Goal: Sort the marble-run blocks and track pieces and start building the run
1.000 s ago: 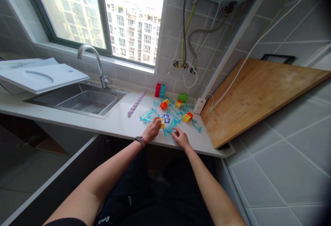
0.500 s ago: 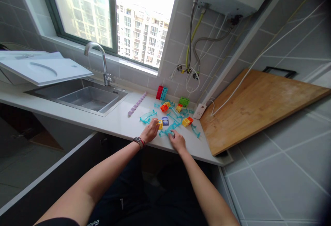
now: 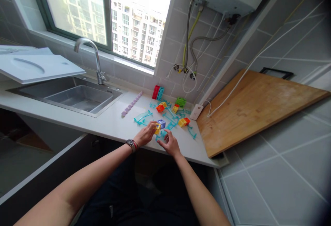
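Note:
My left hand point(image 3: 145, 135) is closed on a yellow toy block point(image 3: 157, 128), gripped at its side between thumb and fingers. A purple-blue block point(image 3: 161, 123) sits against the far side of the yellow one and looks joined to it. My right hand point(image 3: 170, 144) is just to the right, its thumb and forefinger apart and curved toward the blocks, with nothing visibly held. Between the hands, a translucent turquoise track piece point(image 3: 162, 135) is partly covered by fingers. Several more turquoise pieces, such as a curved one point(image 3: 143, 117), lie around on the white counter point(image 3: 116, 126).
Orange-yellow block pairs point(image 3: 161, 107) point(image 3: 184, 122), a green block point(image 3: 180, 101) and a red block point(image 3: 156, 92) beside a turquoise one stand toward the wall. A lilac strip point(image 3: 132, 104) lies near the sink point(image 3: 103, 110). A wooden board point(image 3: 253, 112) leans at right, beside a white power strip point(image 3: 196, 111).
My left hand has raised and tilted the yellow and purple-blue blocks. My right hand has moved left off the turquoise piece toward them, its fingers lifting. The view has shifted slightly.

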A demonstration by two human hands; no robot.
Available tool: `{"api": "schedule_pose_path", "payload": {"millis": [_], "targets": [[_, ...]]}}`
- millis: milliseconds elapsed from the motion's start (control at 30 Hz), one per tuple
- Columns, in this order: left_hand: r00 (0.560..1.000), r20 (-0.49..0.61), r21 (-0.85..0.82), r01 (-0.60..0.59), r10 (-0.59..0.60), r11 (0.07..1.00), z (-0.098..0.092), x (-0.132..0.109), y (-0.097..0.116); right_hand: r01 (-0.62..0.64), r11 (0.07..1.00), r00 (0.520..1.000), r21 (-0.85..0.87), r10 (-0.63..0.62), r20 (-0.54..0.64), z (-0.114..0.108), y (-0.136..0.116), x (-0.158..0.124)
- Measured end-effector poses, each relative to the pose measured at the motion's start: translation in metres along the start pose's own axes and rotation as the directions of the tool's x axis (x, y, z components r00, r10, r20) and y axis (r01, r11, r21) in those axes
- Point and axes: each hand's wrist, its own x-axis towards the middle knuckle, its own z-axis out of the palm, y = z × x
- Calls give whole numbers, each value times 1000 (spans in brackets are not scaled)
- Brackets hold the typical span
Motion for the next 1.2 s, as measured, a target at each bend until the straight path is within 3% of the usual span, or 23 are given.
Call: {"api": "schedule_pose_path", "payload": {"millis": [167, 467, 867, 1200], "targets": [[1000, 11, 17, 1, -2, 1000, 2, 0, 0, -4, 998, 1000, -69, 6, 30, 0, -2, 3], [989, -129, 47, 77, -70, 996, 0, 4, -4, -64, 997, 996, -34, 62, -70, 4, 5, 7], [999, -28, 133, -36, 40, 990, 3, -3, -5, -150, 960, 973, 237, 186, -139, 0, 6, 7], [979, 107, 158, -190, 174, 969, 7, -3, -6, -251, 768, 945, 590, 326, -23, -7, 19, 14]]}}
